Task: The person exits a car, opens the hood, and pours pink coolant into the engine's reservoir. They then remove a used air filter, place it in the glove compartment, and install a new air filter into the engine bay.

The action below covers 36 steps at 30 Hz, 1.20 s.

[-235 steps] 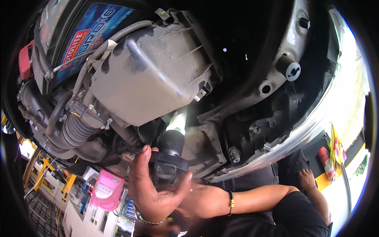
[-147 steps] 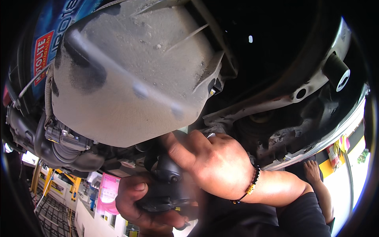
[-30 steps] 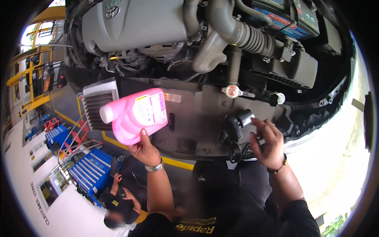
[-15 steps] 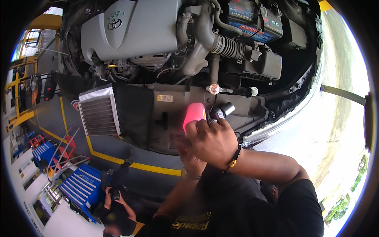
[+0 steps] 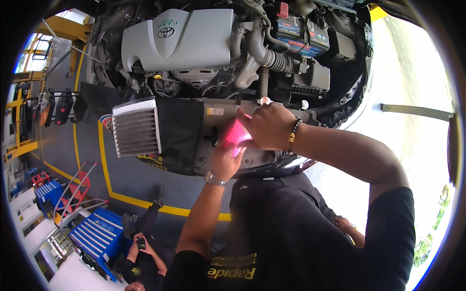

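Note:
Both my hands are at a bright pink, smooth-sided object (image 5: 238,133) above the car's front panel. It looks like a plastic container, but its exact kind is not clear. My left hand (image 5: 226,159) grips its lower part, thumb on the near side. From the upper right, my right hand (image 5: 273,127) is closed with knuckles up, its fingertips against the pink side. Anything under that palm is hidden. Left of my hands, a grey pleated air filter (image 5: 137,128) with a white edge lies on a black fender cover (image 5: 179,123).
Beyond my hands is the engine bay, with a grey engine cover (image 5: 177,41), a battery (image 5: 303,36), a ribbed intake hose (image 5: 280,62) and a radiator cap (image 5: 264,101). At lower left, a co-worker (image 5: 145,257) holds a small dark device beside a blue tool cabinet (image 5: 99,233).
The pink object has tilted and is more covered by my hands. My left hand has come up onto its lower part. A dark fitting with a metal cylinder beside my right hand is now out of sight.

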Motion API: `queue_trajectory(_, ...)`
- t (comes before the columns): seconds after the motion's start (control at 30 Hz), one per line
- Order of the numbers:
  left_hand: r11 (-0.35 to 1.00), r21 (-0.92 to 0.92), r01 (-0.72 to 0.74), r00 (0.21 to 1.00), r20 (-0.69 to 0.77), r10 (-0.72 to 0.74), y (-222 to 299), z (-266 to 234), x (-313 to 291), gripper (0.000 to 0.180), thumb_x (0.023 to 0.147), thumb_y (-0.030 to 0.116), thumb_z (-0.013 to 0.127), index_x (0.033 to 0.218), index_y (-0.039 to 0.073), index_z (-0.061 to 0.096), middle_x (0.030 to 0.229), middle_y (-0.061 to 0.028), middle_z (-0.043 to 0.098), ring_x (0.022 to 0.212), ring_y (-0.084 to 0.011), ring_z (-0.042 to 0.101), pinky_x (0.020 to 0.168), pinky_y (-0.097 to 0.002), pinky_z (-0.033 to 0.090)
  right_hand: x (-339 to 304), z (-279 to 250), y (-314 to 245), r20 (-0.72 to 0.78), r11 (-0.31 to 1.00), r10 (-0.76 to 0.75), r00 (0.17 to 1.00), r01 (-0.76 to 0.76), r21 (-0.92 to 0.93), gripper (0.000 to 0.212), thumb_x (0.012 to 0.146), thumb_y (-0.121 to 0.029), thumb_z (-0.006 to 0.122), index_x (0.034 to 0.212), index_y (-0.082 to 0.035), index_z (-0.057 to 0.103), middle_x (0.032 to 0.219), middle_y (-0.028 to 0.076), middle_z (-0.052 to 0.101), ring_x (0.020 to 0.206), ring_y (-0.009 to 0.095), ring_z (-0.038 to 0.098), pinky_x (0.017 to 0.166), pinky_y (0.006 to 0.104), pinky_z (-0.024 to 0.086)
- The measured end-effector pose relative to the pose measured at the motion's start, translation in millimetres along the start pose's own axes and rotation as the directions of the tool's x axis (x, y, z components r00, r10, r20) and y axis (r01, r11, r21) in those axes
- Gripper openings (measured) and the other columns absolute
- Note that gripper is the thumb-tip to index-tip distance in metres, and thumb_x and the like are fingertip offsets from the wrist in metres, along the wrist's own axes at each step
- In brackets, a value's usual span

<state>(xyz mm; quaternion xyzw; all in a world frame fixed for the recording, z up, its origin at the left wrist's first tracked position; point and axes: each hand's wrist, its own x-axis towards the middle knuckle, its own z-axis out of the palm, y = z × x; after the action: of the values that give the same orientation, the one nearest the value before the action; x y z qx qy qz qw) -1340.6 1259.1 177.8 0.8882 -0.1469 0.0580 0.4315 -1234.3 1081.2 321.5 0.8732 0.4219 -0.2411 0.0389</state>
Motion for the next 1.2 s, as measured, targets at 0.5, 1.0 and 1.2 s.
queue_trajectory(0.5, 0.985, 0.022, -0.169, 0.978, 0.131, 0.165, -12.9, -5.8, 23.4, 0.031, 0.084, 0.023, 0.075, 0.106, 0.003, 0.065, 0.124, -0.0234, 0.06, 0.097, -0.0412, 0.065, 0.079, -0.046, 0.056, 4.3, 34.3, -24.1, -0.224, 0.927, 0.368, 0.903, -0.374, 0.013, 0.03, 0.085, -0.038, 0.065, 0.088, -0.009, 0.072, 0.102, 0.006, 0.068, 0.089, 0.03, 0.07, 0.088, 0.0418, 0.05)
queue_trajectory(1.0, 0.96, 0.223, -0.169, 0.985, 0.085, 0.153, 3.6, -0.1, 30.7, 0.037, 0.081, 0.021, 0.074, 0.114, 0.008, 0.065, 0.119, -0.0168, 0.066, 0.098, -0.039, 0.066, 0.08, -0.0471, 0.056, -20.4, 32.5, -18.4, -0.36, 0.986, 0.153, 0.92, -0.119, 0.115, 0.026, 0.086, -0.026, 0.064, 0.1, -0.004, 0.069, 0.109, 0.016, 0.066, 0.095, 0.028, 0.068, 0.08, 0.0363, 0.055)
queue_trajectory(1.2, 0.948, 0.211, -0.237, 0.951, 0.252, 0.181, -15.3, -9.6, 28.0, 0.038, 0.081, 0.017, 0.074, 0.115, 0.008, 0.064, 0.122, -0.0182, 0.064, 0.102, -0.0396, 0.066, 0.082, -0.0468, 0.056, -33.9, 51.5, -7.6, -0.317, 0.962, 0.057, 0.947, 0.033, 0.272, 0.032, 0.086, -0.025, 0.064, 0.113, -0.008, 0.067, 0.12, 0.007, 0.062, 0.105, 0.027, 0.064, 0.09, 0.0394, 0.054)
